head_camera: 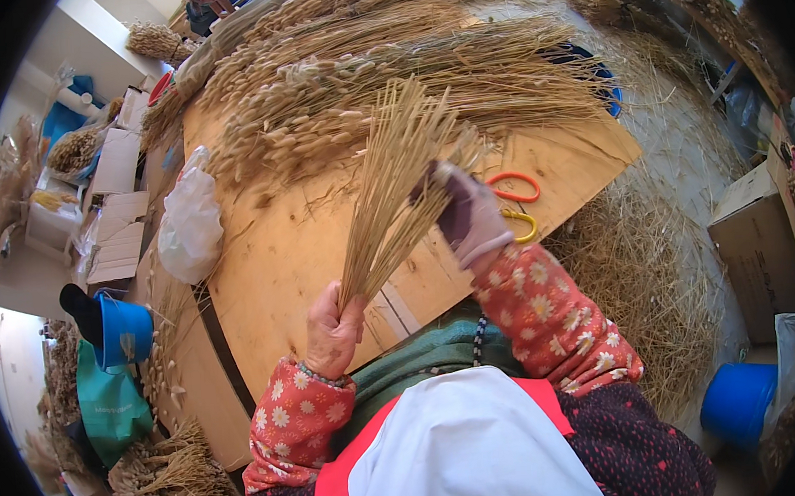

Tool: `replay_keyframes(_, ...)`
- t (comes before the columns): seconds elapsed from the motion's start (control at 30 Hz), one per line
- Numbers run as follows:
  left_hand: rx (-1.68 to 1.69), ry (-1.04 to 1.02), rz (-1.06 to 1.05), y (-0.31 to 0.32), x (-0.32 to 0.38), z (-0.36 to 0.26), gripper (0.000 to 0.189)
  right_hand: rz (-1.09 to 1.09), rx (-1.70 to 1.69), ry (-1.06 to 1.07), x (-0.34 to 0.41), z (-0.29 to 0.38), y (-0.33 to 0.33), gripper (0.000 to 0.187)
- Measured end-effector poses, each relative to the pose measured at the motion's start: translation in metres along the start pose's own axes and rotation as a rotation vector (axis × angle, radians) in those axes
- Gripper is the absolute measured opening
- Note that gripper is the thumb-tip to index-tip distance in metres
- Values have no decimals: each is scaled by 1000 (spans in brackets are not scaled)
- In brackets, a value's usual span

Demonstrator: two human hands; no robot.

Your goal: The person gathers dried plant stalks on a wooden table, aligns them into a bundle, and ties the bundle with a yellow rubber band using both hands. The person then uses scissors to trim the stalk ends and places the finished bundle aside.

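My left hand [334,332], bare, is closed around the lower end of a bundle of dried stalks [381,208], which fans upward over the table. My right hand [471,212], in a mauve glove, is on the right side of the fan and appears to grip a few of its stalks; its fingertips are hidden. Just right of the glove lie an orange loop handle [538,186] and a yellow loop handle [534,224], apparently of scissors, with the blades out of sight. Piles of dried bunny-tail grass [333,124] lie across the far side of the plywood tabletop [280,256].
A white plastic bag [191,228] sits at the table's left. Further left are a blue bucket [126,329] and a green bag [108,406]. Loose straw [649,286] covers the floor at right, near a cardboard box [750,244] and another blue bucket [739,400].
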State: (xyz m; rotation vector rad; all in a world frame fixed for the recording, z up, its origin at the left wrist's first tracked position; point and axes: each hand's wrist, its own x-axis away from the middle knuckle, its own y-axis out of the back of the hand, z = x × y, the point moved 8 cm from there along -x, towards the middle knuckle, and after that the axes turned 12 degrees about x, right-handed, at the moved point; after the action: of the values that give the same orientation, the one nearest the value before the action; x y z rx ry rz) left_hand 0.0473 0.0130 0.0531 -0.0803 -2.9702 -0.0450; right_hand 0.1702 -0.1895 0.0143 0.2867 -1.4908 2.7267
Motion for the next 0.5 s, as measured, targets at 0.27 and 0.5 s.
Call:
replay_keyframes(0.27, 206, 14, -53, 21, -2, -11, 14, -85, 156, 534, -7, 165, 51, 19)
replay_keyframes(0.5, 351, 68, -118, 20, -9, -16, 16, 131, 610, 238, 20, 63, -34, 27)
